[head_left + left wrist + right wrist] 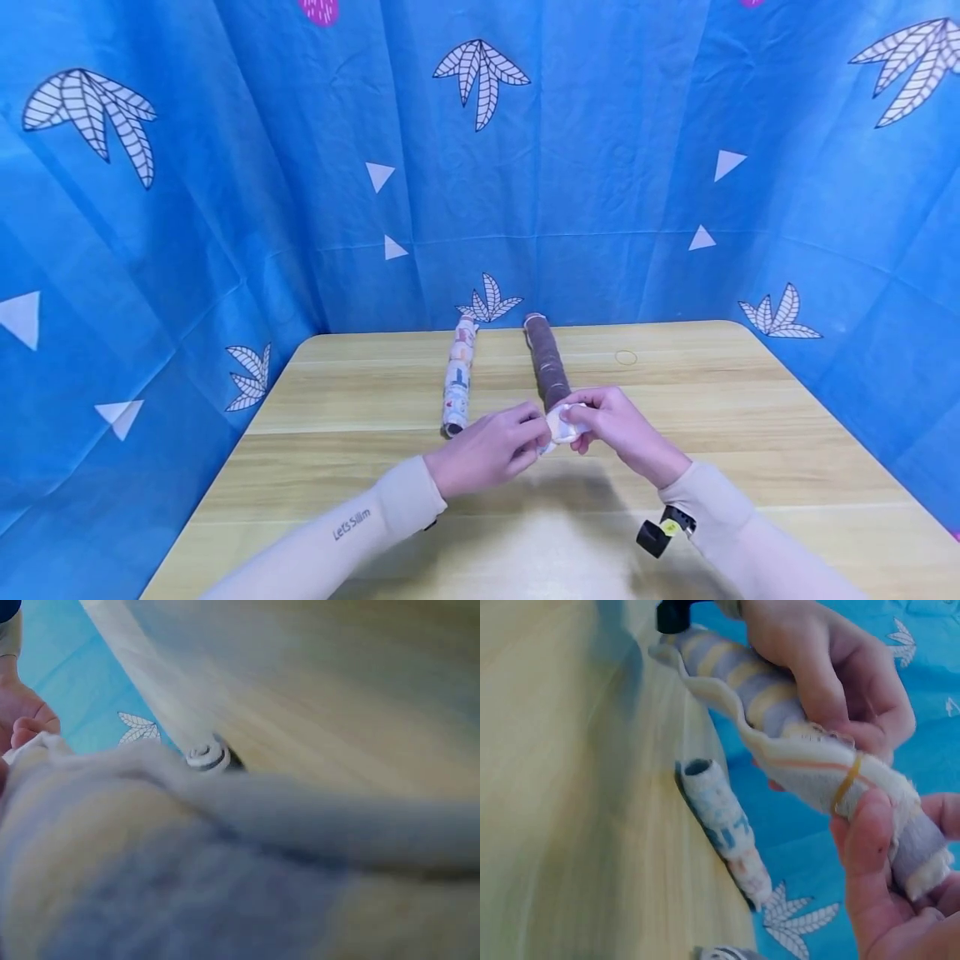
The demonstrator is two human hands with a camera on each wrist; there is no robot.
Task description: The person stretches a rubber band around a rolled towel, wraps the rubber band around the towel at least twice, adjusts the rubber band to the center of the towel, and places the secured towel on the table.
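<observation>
A rolled striped towel in grey-purple and pale yellow, with a white edge, is held in the air above the table. A yellow rubber band goes round it near one end. My right hand grips that end, thumb on the cloth beside the band. My left hand holds the towel from the other side, its fingers curled against it near the band. In the head view only a small part of the towel shows between the hands. Blurred striped cloth fills the left wrist view.
On the wooden table, a pale printed towel roll and a dark brown roll lie beyond the hands. A loose rubber band lies to their right. Blue patterned curtains hang around the table.
</observation>
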